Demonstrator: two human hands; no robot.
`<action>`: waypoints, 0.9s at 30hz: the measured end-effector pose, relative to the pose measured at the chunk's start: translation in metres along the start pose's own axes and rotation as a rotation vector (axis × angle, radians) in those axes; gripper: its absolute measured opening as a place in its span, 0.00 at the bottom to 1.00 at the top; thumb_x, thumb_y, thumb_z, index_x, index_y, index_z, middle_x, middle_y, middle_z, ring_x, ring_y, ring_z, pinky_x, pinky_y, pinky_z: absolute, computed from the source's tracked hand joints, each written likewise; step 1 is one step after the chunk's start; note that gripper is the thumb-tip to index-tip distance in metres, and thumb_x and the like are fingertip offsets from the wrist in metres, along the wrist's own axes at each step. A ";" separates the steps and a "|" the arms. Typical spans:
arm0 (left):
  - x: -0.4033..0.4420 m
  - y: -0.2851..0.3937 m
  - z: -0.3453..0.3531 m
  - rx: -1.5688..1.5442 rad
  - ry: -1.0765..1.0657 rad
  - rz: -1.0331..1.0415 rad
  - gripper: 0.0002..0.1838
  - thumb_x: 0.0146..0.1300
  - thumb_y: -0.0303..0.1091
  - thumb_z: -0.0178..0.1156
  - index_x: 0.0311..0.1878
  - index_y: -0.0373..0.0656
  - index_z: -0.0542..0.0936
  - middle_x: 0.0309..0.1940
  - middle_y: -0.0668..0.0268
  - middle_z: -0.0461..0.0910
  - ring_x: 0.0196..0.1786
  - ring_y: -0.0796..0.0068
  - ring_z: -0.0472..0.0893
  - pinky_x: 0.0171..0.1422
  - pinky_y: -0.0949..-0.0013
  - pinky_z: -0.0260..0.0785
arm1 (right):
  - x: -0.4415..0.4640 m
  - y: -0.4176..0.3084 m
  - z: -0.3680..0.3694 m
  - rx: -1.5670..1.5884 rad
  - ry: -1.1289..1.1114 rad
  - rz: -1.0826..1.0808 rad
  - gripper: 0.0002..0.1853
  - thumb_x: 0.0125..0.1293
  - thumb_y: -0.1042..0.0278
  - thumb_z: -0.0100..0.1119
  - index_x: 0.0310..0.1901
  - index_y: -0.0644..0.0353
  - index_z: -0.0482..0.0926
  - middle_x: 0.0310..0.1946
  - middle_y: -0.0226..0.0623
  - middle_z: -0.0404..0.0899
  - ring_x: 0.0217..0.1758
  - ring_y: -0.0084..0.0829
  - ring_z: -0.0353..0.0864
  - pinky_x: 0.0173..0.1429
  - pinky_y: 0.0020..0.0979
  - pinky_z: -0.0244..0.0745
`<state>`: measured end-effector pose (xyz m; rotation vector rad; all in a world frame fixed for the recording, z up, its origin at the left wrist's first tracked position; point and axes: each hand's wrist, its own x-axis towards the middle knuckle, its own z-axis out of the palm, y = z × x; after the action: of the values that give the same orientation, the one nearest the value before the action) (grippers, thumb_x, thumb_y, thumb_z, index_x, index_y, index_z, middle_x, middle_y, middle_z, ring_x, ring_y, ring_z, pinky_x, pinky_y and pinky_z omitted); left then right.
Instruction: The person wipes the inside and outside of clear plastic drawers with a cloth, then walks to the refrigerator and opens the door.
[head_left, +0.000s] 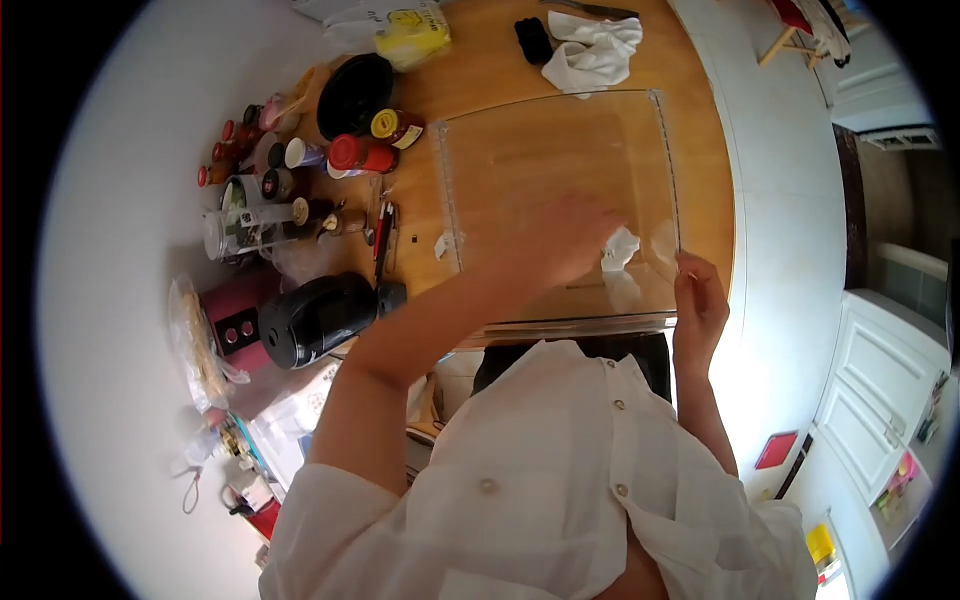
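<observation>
White tissue [622, 248] shows beside the blurred left hand [585, 237] (grip unclear), while the right hand [703, 298] pinches the clear panel [560, 135].

The left hand [582, 240] blurs on my feed, and I can't tell whether its fingers grip the white wad [620, 252] or only touch it. At the right hand [703, 300], the fingertips are too small for me to see if they pinch the edge of the clear sheet [560, 150]. The left forearm [450, 310] hides the sheet's near left corner. The shirt [540, 470] covers most of a black thing [655, 358], and I can't name it. The far end of the yellow pack [414, 38] is cut off.
</observation>
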<state>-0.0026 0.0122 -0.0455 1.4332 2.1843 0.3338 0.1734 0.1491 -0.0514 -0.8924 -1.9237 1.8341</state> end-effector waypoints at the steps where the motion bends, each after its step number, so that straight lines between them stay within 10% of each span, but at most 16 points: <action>1: 0.017 0.002 0.006 0.041 -0.114 0.032 0.17 0.59 0.29 0.58 0.52 0.44 0.78 0.52 0.62 0.77 0.55 0.61 0.75 0.59 0.57 0.68 | 0.001 0.000 0.000 -0.026 0.000 -0.006 0.12 0.64 0.81 0.51 0.48 0.63 0.75 0.52 0.37 0.74 0.55 0.28 0.74 0.59 0.28 0.68; 3: 0.045 0.006 0.016 0.134 -0.337 0.103 0.13 0.60 0.29 0.56 0.48 0.45 0.81 0.49 0.62 0.79 0.50 0.62 0.78 0.52 0.59 0.72 | 0.000 -0.007 0.004 -0.273 0.090 -0.100 0.17 0.62 0.81 0.53 0.53 0.62 0.72 0.54 0.39 0.72 0.56 0.32 0.74 0.58 0.30 0.69; 11: 0.089 -0.058 0.162 0.033 -0.034 0.534 0.07 0.53 0.30 0.60 0.36 0.43 0.81 0.37 0.60 0.78 0.44 0.59 0.80 0.46 0.58 0.76 | 0.014 -0.013 0.006 -0.442 -0.009 -0.043 0.23 0.60 0.77 0.55 0.59 0.61 0.69 0.48 0.41 0.78 0.52 0.35 0.79 0.56 0.37 0.72; 18: 0.041 -0.093 0.110 -0.262 -0.017 0.575 0.09 0.52 0.30 0.61 0.37 0.43 0.79 0.42 0.57 0.78 0.47 0.55 0.80 0.43 0.57 0.75 | 0.010 -0.005 0.012 -0.297 0.007 0.078 0.24 0.60 0.77 0.55 0.59 0.57 0.70 0.40 0.37 0.81 0.47 0.32 0.80 0.52 0.32 0.72; 21: 0.082 -0.124 0.137 0.278 -0.572 0.156 0.10 0.54 0.29 0.61 0.40 0.42 0.79 0.41 0.54 0.80 0.44 0.53 0.80 0.41 0.56 0.73 | 0.010 -0.009 0.022 -0.329 0.004 0.071 0.24 0.60 0.77 0.55 0.59 0.57 0.70 0.39 0.37 0.80 0.45 0.32 0.80 0.51 0.32 0.72; 27: 0.128 -0.139 0.134 -0.300 0.404 -0.280 0.13 0.54 0.29 0.62 0.44 0.42 0.78 0.39 0.54 0.81 0.42 0.50 0.80 0.43 0.53 0.71 | 0.008 -0.010 0.025 -0.337 0.024 0.054 0.23 0.59 0.77 0.56 0.58 0.59 0.70 0.37 0.39 0.78 0.43 0.33 0.78 0.51 0.33 0.73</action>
<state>-0.0814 0.0611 -0.2577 0.9415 2.4761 0.8681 0.1494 0.1353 -0.0460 -1.0718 -2.2538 1.5424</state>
